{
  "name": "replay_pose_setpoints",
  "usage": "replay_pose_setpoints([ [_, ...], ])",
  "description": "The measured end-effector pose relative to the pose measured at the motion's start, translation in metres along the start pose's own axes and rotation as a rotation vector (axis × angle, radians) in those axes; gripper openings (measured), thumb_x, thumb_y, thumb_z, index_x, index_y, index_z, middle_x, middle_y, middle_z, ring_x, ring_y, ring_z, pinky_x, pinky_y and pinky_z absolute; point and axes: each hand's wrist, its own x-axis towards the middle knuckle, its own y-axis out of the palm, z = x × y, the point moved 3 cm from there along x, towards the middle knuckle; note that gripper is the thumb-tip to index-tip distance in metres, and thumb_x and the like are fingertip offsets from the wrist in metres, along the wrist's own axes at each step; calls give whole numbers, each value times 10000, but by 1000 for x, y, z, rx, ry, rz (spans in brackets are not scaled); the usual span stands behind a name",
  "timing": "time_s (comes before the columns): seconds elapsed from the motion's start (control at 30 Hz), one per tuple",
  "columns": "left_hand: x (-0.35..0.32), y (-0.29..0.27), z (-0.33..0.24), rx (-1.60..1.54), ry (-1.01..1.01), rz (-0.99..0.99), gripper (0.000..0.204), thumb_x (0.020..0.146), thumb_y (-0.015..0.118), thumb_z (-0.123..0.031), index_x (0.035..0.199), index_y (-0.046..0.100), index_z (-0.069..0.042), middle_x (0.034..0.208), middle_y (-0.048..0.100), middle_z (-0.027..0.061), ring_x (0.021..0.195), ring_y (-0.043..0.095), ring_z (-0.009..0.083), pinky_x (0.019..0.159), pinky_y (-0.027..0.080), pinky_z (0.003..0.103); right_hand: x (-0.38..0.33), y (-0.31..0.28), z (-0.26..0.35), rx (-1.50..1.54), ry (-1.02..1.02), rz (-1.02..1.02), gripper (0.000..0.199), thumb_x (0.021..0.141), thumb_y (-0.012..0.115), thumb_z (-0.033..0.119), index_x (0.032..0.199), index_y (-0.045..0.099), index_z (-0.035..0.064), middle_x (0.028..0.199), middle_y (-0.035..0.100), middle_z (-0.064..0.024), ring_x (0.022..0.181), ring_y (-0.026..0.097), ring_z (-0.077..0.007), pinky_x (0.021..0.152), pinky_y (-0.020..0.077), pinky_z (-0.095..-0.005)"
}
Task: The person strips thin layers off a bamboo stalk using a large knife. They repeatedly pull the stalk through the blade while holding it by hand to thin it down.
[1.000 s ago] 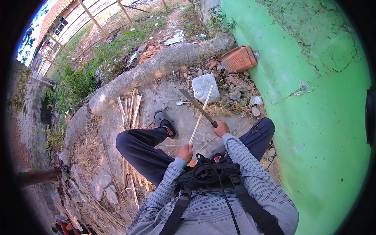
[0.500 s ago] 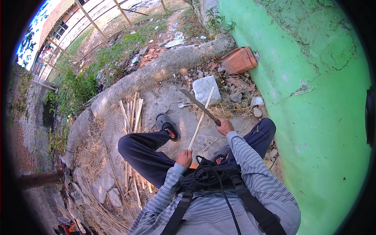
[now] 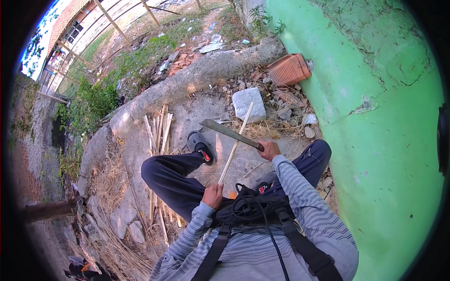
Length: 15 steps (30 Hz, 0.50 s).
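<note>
My left hand (image 3: 213, 195) is closed round the near end of a pale, thin bamboo strip (image 3: 231, 157), low in front of my lap. The strip slants away to the upper right, and its far end overlaps the pale stone block (image 3: 243, 96); whether it touches the block I cannot tell. In my right hand (image 3: 269, 151) is the handle of a machete (image 3: 225, 130). Its long, dark blade points left and slightly away, crossing the strip's line in view. Contact between blade and strip cannot be made out.
Several split strips (image 3: 161, 131) lie beyond my left knee, near a shoe (image 3: 200, 144). A low, curved concrete edge (image 3: 168, 93) bounds the ground. An orange roof tile (image 3: 289, 70) rests among rubble beside the green wall (image 3: 375, 140). Dry fibres litter the left side.
The machete blade has swung left and toward me, lying flatter. My left hand has drawn slightly left and back with the strip.
</note>
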Motion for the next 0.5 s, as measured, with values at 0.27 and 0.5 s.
replay_pose_setpoints([
  [0.27, -21, -7, 5, -69, -74, 19, 398, 1031, 442, -288, 841, 559, 41, 796, 586, 305, 802, 582, 501, 702, 423, 558, 9, -2, 15, 100, -65, -95, 220, 799, 687, 250, 984, 677, 131, 788, 682, -190, 784, 676, -410, 687, 531, -493],
  [0.5, -55, -19, -6, -133, -79, 81, 387, 1038, 441, -276, 846, 545, 44, 762, 568, 293, 774, 580, 488, 683, 423, 533, 33, -21, -12, 10, 90, -108, 197, 806, 690, 289, 932, 659, 141, 792, 685, -177, 773, 671, -416, 673, 521, -514],
])
